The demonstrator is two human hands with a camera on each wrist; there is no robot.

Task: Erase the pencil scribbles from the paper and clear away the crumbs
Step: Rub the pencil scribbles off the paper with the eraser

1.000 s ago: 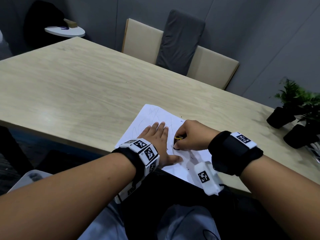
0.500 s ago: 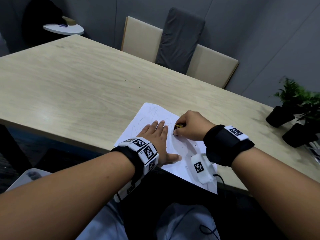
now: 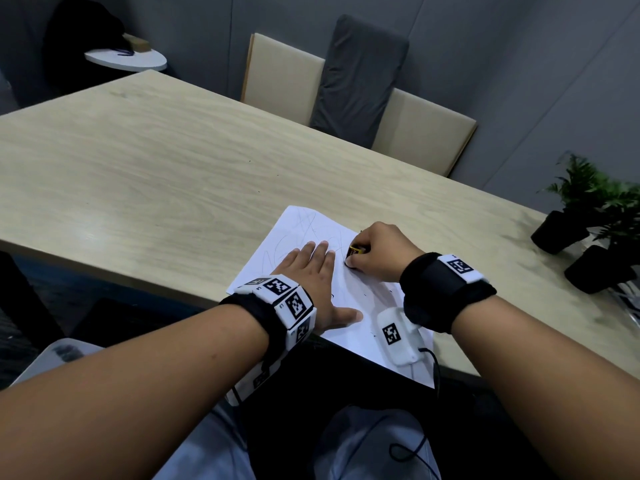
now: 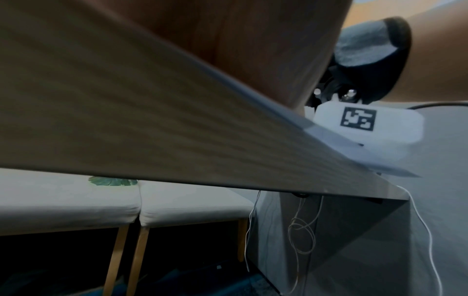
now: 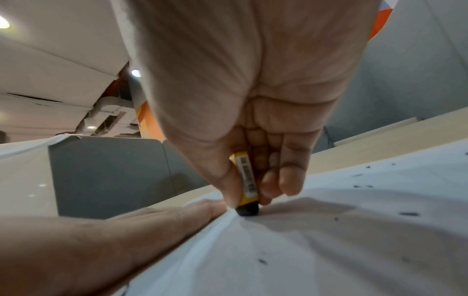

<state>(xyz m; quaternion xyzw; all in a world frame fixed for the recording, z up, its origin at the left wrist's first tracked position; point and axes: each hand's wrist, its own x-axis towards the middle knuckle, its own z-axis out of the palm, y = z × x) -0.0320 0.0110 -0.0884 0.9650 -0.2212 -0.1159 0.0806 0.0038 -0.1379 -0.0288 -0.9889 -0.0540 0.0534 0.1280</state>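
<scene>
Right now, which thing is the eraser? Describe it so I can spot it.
Find the white paper at the near edge of the wooden table. The right hand pinches the eraser upright there, beside the flat left hand: yellow barcoded sleeve, black tip on the sheet.

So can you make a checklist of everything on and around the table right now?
Surface: wooden table, bare grain showing.
Job's things: white paper at the near edge, faint pencil scribbles on its far part; eraser, yellow sleeve, dark tip on the paper; dark crumbs scattered.
Clutter: two potted plants at the table's right end.
Grippers: left hand flat on the paper; right hand pinches the eraser in its fingers.
Cables: thin wires hang under the table.
Surroundings: beige chairs, grey wall.
</scene>
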